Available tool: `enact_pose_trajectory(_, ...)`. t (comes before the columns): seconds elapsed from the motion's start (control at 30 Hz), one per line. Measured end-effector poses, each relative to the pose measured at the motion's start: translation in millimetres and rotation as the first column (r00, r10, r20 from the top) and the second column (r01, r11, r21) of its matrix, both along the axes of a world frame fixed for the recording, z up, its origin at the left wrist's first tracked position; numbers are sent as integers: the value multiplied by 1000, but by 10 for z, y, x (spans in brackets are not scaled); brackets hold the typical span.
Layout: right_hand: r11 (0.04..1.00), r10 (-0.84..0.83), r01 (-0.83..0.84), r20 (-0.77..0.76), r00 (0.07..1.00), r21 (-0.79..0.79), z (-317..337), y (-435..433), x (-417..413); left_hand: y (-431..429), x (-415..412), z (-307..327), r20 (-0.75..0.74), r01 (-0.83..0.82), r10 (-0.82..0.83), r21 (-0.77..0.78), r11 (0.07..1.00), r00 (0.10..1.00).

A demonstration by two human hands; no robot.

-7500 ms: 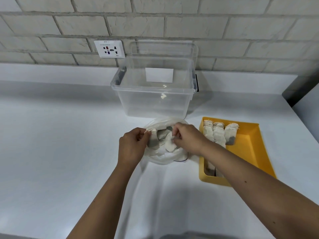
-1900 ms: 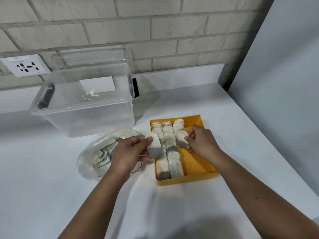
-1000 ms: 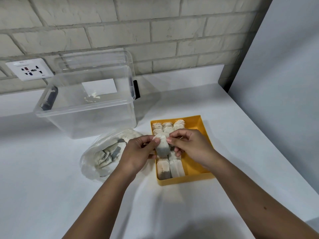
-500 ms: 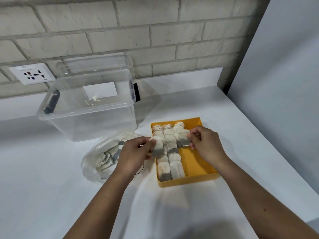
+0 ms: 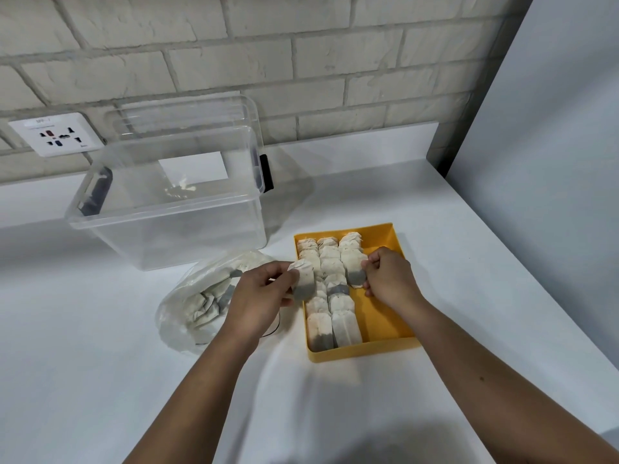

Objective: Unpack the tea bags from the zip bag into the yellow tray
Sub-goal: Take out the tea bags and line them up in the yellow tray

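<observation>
Light was bright, diffuse, from above. Soft shadows lay on the white table (image 5: 83,380) under both arms (image 5: 207,380) and right of the clear box (image 5: 167,236); darker patch at bottom edge. Box rim showed faint glare. Wide-angle bowed the brick wall (image 5: 301,61) lines. Focus on the yellow tray (image 5: 395,346) was sharp.
</observation>
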State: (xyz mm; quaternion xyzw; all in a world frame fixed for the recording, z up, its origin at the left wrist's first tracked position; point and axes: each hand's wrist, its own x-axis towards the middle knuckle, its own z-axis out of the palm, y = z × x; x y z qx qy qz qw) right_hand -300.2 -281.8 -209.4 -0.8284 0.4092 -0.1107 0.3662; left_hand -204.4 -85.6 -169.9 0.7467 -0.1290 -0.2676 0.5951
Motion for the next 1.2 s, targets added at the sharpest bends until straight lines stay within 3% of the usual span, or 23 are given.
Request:
enact_pose_trajectory(0.27, 992, 22, -23, 5, 1000, 126, -18, 30, 15, 10, 12, -7, -15, 17, -17, 9, 1000, 1000)
enact_pose_trajectory(0.43, 997, 69, -66, 79, 995, -39, 216, 118, -78, 5, 15, 13, 5, 65, -65, 11, 998, 998)
enact_pose_trajectory(0.57, 922, 251, -297, 203, 947, 247, 550, 337, -171, -57, -24, 70, 10, 117, -118, 13, 993, 993)
enact_pose_trajectory(0.73, 937, 295, -324, 196, 935, 134, 638, 390, -180, -141, -66, 148, 39, 149, -148, 0, 989, 988)
enact_pose_trajectory(0.87, 960, 226, -258, 246, 942, 108, 729, 162, -242, -76, -55, 212, 44, 141, -140, -37, 989, 989)
enact_pose_trajectory(0.97, 975, 174, -197, 191, 966, 106, 695, -33, -285, 28, 18, 166, 62, 113, -113, -8, 994, 992)
enact_pose_trajectory(1.2, 964, 186, -155, -135, 973, 216, 332, 13, -239, 123, 67, 69, 69, 59, -60, 15, 998, 996)
